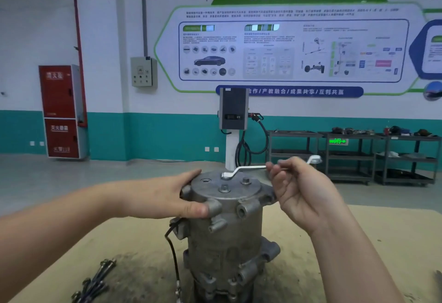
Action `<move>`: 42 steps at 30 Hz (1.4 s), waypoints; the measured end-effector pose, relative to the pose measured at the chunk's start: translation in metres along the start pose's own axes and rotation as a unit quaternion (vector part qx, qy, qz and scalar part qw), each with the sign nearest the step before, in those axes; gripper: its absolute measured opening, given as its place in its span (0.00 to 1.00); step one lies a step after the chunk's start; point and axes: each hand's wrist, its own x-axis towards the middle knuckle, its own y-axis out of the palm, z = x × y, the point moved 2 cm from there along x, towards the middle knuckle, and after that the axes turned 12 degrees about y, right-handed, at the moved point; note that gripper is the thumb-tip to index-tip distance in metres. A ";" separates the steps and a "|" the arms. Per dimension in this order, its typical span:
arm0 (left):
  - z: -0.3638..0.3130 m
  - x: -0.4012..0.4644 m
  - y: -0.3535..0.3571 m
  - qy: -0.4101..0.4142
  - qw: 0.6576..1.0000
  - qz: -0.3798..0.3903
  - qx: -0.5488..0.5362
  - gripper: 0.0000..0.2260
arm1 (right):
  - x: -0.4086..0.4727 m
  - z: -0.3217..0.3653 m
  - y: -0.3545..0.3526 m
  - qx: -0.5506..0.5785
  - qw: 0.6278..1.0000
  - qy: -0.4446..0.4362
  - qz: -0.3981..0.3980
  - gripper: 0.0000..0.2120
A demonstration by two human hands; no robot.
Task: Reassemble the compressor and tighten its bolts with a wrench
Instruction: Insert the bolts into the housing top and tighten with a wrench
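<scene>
A grey metal compressor (pixel 224 233) stands upright on the workbench (pixel 373 235), its round top cover facing up with bolt heads (pixel 245 180) on it. My left hand (pixel 165 197) grips the left rim of the cover, thumb on the front. A silver offset ring wrench (pixel 246 169) sits with one end on a bolt at the back of the cover. My right hand (pixel 303 190) pinches the wrench's shaft to the right of the compressor. The far ring end of the wrench sticks out past my fingers.
Several long loose bolts (pixel 95 283) lie on the bench at the front left. A black cable (pixel 173 252) hangs down the compressor's left side. Beyond the bench are a charging post (pixel 233 121), dark shelf carts (pixel 354 156) and a red fire cabinet (pixel 62 111).
</scene>
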 end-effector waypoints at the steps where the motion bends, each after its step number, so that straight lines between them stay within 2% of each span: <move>1: 0.003 0.000 0.004 0.003 0.999 -0.028 -0.038 0.69 | 0.001 0.002 0.000 0.021 1.000 -0.010 -0.001 0.04; 4: 0.000 0.004 0.014 0.016 0.991 -0.091 -0.095 0.59 | 0.000 0.008 0.000 0.053 0.998 -0.044 0.007 0.06; 9: -0.002 -0.017 0.030 0.024 0.984 -0.175 -0.038 0.45 | -0.001 0.012 -0.002 0.022 0.997 -0.070 0.009 0.18; 11: 0.014 -0.033 0.029 0.051 0.957 -0.256 -0.128 0.34 | -0.001 0.011 -0.002 -0.009 0.996 -0.094 -0.002 0.20; 12: 0.029 -0.040 0.029 0.040 0.938 -0.308 -0.153 0.27 | 0.000 0.010 -0.002 -0.018 0.994 -0.104 -0.008 0.20; 14: 0.072 -0.049 0.037 -0.039 0.916 -0.384 -0.105 0.14 | 0.001 0.006 -0.003 -0.025 0.993 -0.110 -0.024 0.20; 15: 0.094 -0.052 0.044 -0.112 0.921 -0.371 -0.040 0.11 | 0.001 0.003 -0.003 -0.028 0.994 -0.105 -0.031 0.20; 17: 0.141 -0.058 0.069 -0.226 0.936 -0.261 0.072 0.13 | 0.002 -0.003 -0.002 -0.033 0.995 -0.091 -0.036 0.19; 19: 0.173 -0.059 0.098 -0.254 0.945 -0.172 0.114 0.15 | 0.001 -0.007 -0.002 -0.034 0.995 -0.084 -0.038 0.18; 20: 0.181 -0.060 0.107 -0.252 0.947 -0.162 0.119 0.17 | 0.000 -0.007 -0.002 -0.032 0.995 -0.084 -0.036 0.18; 23: 0.191 -0.061 0.116 -0.250 0.943 -0.177 0.130 0.17 | -0.002 -0.005 -0.003 -0.022 0.996 -0.084 -0.030 0.18; 28: 0.200 -0.053 0.113 -0.261 0.941 -0.178 0.120 0.07 | 0.000 -0.007 -0.004 -0.021 0.996 -0.082 -0.024 0.17; 32: 0.206 -0.051 0.110 -0.264 0.942 -0.172 0.113 0.12 | 0.001 -0.006 -0.003 -0.049 0.994 -0.093 -0.020 0.18; 35: 0.204 -0.049 0.103 -0.274 0.932 -0.217 0.096 0.11 | 0.002 -0.006 -0.002 -0.064 0.993 -0.097 -0.026 0.18; 36: 0.198 -0.049 0.097 -0.270 0.924 -0.257 0.080 0.11 | 0.002 -0.006 -0.003 -0.063 0.993 -0.096 -0.027 0.18; 38: 0.170 -0.046 0.080 -0.197 0.897 -0.395 0.015 0.10 | 0.003 -0.006 -0.003 -0.054 0.994 -0.094 -0.024 0.18; 40: 0.114 -0.042 0.056 -0.065 0.847 -0.517 -0.103 0.06 | 0.004 -0.006 -0.004 -0.041 0.995 -0.093 -0.022 0.17; 42: 0.050 -0.034 0.035 0.082 0.803 -0.551 -0.212 0.02 | 0.005 -0.006 -0.004 -0.032 0.995 -0.090 -0.022 0.17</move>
